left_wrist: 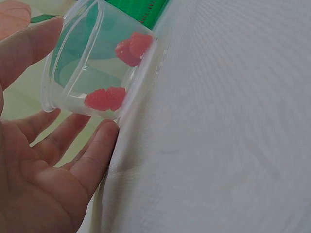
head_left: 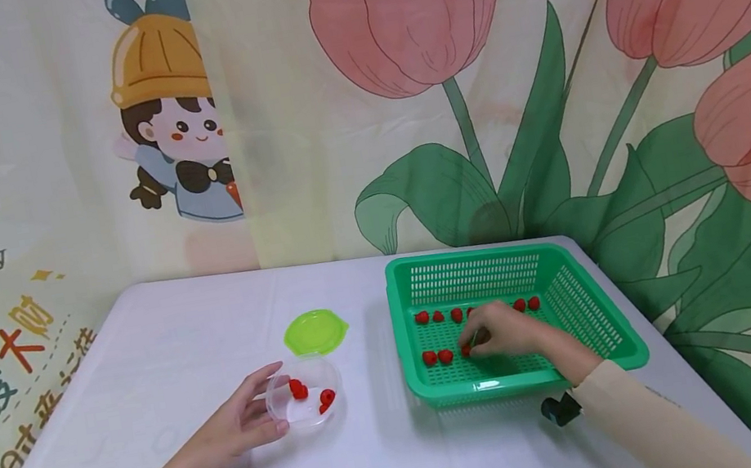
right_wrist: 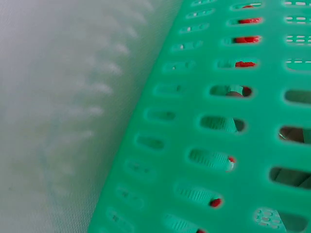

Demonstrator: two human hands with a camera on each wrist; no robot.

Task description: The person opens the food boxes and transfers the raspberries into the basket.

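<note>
While the right hand (head_left: pixel 504 331) pinches a bumpy red berry (head_left: pixel 466 351) inside the green rectangular basket (head_left: pixel 461 391), the left hand (head_left: pixel 239 424) grips a clear round plastic cup (head_left: pixel 307 413) of berries (head_left: pixel 327 399) left of the basket.

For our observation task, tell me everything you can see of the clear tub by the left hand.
The clear tub is round, see-through and plastic-looking, with a protruding lip round its open top. It stands upright on the white tabletop, left of the green basket. Red raspberry-like pieces lie on its floor in two small clusters. The left hand holds its side between thumb and fingers.
</note>
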